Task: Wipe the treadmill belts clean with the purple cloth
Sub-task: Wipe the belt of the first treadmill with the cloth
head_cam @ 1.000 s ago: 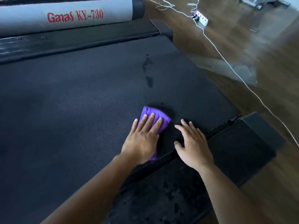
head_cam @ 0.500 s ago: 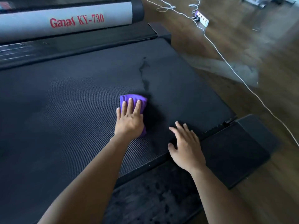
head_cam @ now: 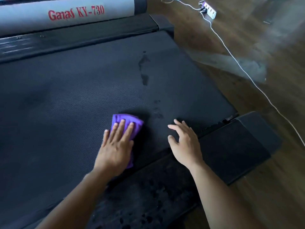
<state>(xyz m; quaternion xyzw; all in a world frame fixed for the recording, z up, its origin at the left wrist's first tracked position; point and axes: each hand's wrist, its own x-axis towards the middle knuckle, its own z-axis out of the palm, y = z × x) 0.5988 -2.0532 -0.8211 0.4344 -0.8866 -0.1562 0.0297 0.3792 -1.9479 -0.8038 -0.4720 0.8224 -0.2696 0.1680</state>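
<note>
The black ribbed treadmill belt (head_cam: 74,100) fills most of the view. A folded purple cloth (head_cam: 127,120) lies on it near the belt's front edge. My left hand (head_cam: 116,146) presses flat on the cloth, fingers spread, covering most of it. To the right, my right hand (head_cam: 184,142) rests on the bare belt by its edge, fingers apart, holding nothing. A dark wet streak (head_cam: 144,68) runs down the belt beyond the cloth, with smaller damp marks (head_cam: 157,111) between my hands.
A black side rail (head_cam: 165,195) with dark spots borders the belt in front; its end cap (head_cam: 257,141) is at right. A grey cover reading "Ganas KY-730" (head_cam: 76,13) lies behind. A white cable (head_cam: 247,76) and power strip (head_cam: 209,11) cross the wooden floor.
My left hand pushed the cloth away and to the left, then drew it back toward the belt's front edge. My right hand stayed almost in place on the belt.
</note>
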